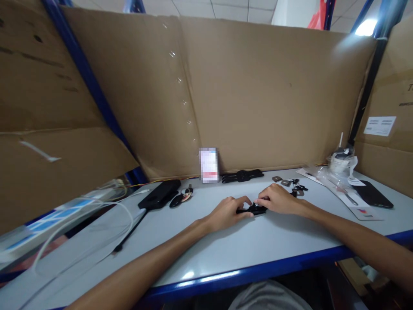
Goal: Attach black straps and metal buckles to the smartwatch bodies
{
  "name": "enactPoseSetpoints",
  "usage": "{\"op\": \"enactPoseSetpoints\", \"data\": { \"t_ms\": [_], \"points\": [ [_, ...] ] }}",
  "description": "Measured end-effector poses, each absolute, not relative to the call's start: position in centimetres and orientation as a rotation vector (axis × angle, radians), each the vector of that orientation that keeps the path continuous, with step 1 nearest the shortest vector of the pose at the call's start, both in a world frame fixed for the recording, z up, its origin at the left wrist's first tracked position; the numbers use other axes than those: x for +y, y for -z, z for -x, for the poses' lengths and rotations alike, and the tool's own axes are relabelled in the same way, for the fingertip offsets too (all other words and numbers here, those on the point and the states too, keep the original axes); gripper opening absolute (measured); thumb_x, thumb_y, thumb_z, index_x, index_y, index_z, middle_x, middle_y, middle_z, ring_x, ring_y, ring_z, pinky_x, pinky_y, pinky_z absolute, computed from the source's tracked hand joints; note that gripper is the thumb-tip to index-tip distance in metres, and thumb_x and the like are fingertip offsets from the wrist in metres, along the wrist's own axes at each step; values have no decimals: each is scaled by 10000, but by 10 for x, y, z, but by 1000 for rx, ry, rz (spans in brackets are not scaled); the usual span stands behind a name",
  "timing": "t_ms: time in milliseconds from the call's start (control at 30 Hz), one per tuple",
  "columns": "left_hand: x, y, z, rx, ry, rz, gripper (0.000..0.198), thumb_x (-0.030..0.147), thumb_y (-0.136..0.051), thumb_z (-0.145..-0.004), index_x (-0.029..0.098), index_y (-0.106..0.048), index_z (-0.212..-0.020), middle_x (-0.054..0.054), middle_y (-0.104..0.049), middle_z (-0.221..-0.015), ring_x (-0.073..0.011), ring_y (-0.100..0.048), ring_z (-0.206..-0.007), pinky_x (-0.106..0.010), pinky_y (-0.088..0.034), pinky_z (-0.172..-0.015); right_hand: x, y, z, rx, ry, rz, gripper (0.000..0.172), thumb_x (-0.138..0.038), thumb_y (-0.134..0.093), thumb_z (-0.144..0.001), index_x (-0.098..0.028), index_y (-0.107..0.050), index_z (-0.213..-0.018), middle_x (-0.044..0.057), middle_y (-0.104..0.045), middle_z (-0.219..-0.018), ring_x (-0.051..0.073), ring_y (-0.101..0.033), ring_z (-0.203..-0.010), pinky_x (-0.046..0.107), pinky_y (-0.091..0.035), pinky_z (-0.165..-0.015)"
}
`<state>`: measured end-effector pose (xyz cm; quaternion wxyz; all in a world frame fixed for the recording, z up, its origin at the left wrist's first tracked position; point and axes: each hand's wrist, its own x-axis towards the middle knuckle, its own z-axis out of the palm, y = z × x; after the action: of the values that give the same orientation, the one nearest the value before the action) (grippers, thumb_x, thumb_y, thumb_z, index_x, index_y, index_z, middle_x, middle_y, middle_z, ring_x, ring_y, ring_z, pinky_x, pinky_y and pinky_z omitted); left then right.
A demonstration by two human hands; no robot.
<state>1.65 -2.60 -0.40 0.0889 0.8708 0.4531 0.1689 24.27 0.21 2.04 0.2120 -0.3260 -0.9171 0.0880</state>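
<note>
A small black oblong part [257, 210] lies on the grey table, its shape partly covered by fingers. My left hand [229, 212] grips its left end between thumb and fingers. From the other side my right hand [275, 199] is closed, thumb and fingertips pinched at the top of the same part, where a tiny shiny bit shows. What exactly those fingertips pinch is too small to tell. Just beyond my right hand lie small keys [300, 187] on black heads and several small metal plates [285, 182].
A blurred phone-like screen [209, 165] leans against the cardboard wall [258, 94], beside a black flat bracket [242, 175]. Leftward are a black box [160, 194], a key fob [176, 200], white cables and a power strip [48, 226]. Rightward are plastic packaging [338, 187] and a black phone [373, 194].
</note>
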Motion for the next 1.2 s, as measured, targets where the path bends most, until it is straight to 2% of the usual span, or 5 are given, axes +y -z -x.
{"op": "enactPoseSetpoints", "data": {
  "t_ms": [200,533,700,967,1200],
  "points": [
    [-27,3,-16,1345,-515,-2596,367,546,-565,-906,205,-642,-1016,38,-587,-694,-126,-460,-572,-233,-275,-556,-1,-23,-240,-2541,-440,838,364,-329,-565,-930,-143,-660,-632,-59,-344,-522,79,-278,-537,251,-173,-556],
    [-25,6,-15,1307,-522,-2616,363,547,-555,-920,212,-648,-1023,49,-564,-665,-112,-430,-553,-226,-276,-564,5,-20,-243,-2570,-197,912,289,-303,-560,-951,-167,-729,-759,-3,-576,-627,101,-361,-571,266,-195,-578],
    [-25,6,-14,1287,-525,-2629,376,564,-543,-925,208,-647,-986,47,-570,-660,-113,-431,-551,-228,-277,-558,0,-25,-245,-2590,-150,938,342,-310,-555,-961,-152,-674,-682,-11,-523,-578,99,-311,-549,275,-180,-574],
    [-27,4,-15,1301,-513,-2646,346,539,-543,-933,209,-638,-971,33,-612,-683,-123,-479,-559,-230,-282,-558,0,-22,-242,-2573,-379,834,371,-319,-546,-941,-145,-642,-628,-51,-398,-529,83,-313,-542,250,-190,-569],
    [-26,4,-15,1263,-538,-2643,358,553,-541,-931,212,-642,-975,35,-605,-659,-128,-494,-558,-235,-299,-559,1,-22,-243,-2572,-225,879,335,-315,-535,-952,-161,-689,-698,-27,-495,-581,94,-319,-561,265,-179,-577]
  ]
}}
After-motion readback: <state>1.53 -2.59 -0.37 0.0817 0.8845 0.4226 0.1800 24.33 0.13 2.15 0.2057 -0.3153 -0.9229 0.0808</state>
